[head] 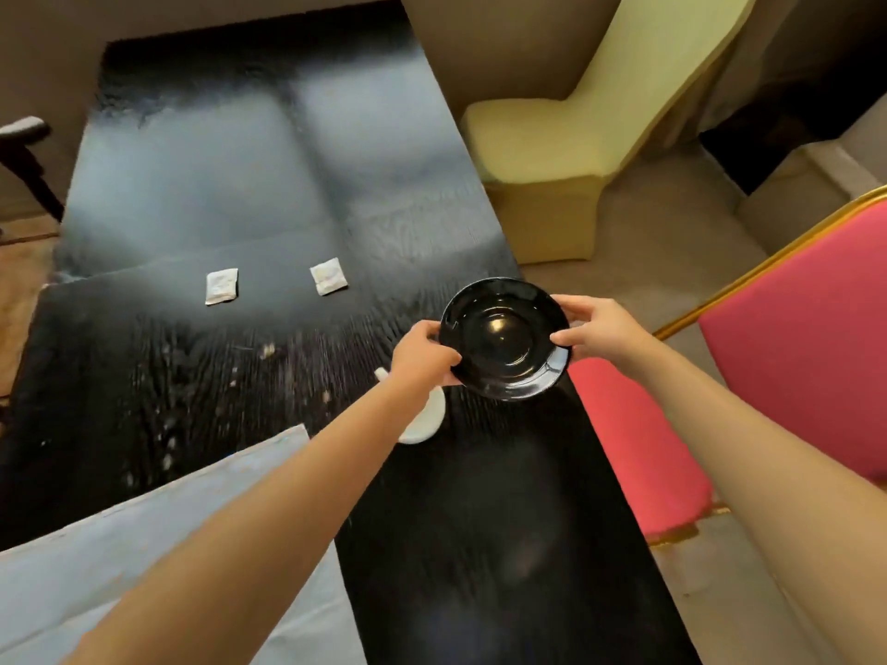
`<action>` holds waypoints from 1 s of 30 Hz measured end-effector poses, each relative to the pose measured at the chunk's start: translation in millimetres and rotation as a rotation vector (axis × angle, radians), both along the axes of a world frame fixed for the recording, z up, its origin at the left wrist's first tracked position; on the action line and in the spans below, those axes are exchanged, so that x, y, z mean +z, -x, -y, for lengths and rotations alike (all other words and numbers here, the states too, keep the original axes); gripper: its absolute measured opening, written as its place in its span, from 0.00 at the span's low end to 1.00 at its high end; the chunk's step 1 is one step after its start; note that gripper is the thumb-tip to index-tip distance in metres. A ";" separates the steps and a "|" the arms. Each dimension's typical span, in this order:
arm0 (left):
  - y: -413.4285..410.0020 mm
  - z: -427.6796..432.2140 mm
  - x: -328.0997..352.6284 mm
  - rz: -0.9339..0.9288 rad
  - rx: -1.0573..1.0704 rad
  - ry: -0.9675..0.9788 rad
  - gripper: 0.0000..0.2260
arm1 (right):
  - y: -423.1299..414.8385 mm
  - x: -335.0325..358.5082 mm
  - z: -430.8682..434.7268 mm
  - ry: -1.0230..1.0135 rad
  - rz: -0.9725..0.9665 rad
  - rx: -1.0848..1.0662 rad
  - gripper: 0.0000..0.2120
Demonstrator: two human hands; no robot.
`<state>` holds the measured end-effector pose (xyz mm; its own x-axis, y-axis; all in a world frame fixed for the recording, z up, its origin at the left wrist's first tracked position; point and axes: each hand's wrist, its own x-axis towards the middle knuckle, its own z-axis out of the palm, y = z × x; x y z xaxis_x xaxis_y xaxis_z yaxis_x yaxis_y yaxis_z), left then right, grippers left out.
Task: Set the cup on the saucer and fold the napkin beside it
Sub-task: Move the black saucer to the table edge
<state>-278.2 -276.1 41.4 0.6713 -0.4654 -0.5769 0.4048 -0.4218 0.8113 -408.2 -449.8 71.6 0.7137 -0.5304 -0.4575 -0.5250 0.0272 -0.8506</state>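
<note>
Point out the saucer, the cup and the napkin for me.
black saucer (504,340): head view, on its glossy centre well.
white cup (425,422): head view, on the body showing below the left forearm.
pale blue napkin (158,559): head view, on the flat cloth near the table's front-left.

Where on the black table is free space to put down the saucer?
Bare: the table near the person, right of the napkin; also beyond the two sachets. Crowded: under the left hand, where the white cup stands. Both hands hold the saucer.

Saucer (504,338) right of packets (221,286); cup (425,419) nearer.
</note>
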 end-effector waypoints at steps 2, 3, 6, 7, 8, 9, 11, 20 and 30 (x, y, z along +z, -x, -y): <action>30.9 1.4 -14.2 -0.029 0.018 0.013 0.18 | 23.1 -10.2 7.2 -0.011 -0.025 0.002 0.27; 46.0 -0.1 -21.1 -0.047 0.034 0.023 0.19 | 33.4 -15.4 9.3 -0.023 -0.036 0.008 0.27; 83.3 -6.7 -38.5 -0.110 0.084 0.012 0.18 | 58.0 -31.8 13.4 -0.059 -0.066 0.021 0.26; 93.0 -8.8 -42.7 -0.136 0.098 -0.002 0.18 | 64.7 -37.2 13.6 -0.074 -0.066 0.033 0.26; 101.0 -11.7 -46.9 -0.158 0.113 -0.014 0.18 | 70.5 -42.7 13.2 -0.083 -0.069 0.048 0.26; 108.1 -14.6 -51.0 -0.176 0.128 -0.025 0.18 | 75.7 -48.2 12.4 -0.088 -0.078 0.063 0.26; 120.0 -21.5 -58.2 -0.206 0.149 -0.050 0.19 | 84.1 -59.0 10.0 -0.097 -0.099 0.090 0.26; 149.7 -45.4 -76.1 -0.216 0.207 -0.128 0.19 | 93.2 -91.0 -5.5 0.028 -0.147 0.201 0.26; 152.3 -53.3 -82.9 -0.198 0.253 -0.154 0.18 | 79.7 -98.4 -8.7 0.149 -0.177 0.305 0.24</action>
